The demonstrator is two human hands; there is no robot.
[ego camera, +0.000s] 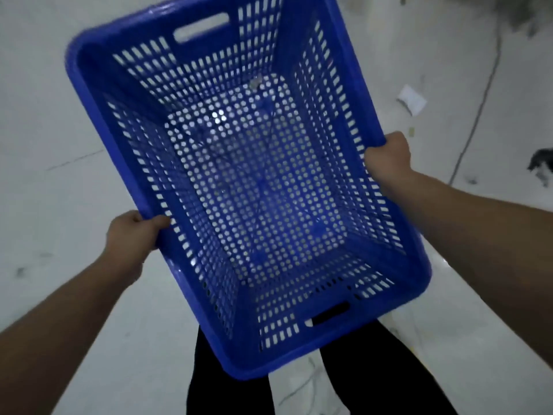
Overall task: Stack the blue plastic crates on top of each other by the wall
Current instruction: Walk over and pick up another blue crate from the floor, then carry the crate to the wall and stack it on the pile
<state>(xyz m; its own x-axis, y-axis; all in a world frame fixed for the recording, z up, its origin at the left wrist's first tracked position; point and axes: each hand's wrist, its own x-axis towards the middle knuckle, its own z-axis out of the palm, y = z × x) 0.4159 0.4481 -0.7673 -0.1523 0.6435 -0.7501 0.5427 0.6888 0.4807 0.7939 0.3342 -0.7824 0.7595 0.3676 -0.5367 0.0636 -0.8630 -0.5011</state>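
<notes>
Above my legs and the pale floor (59, 115) I carry one blue crate (248, 187), empty and tilted, clear of the ground. No wall or stack shows, so I judge the stacking itself is ahead. My left hand (131, 235) and right hand (389, 158) are closed on its long rims, arms outstretched.

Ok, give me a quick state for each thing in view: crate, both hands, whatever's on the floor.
Blue perforated plastic crate: held above the floor, tilted, nothing large inside.
Left hand: closed on the crate's left long rim.
Right hand: closed on the crate's right long rim.
White paper scrap: lying on the pale floor, apart from the crate.
</notes>
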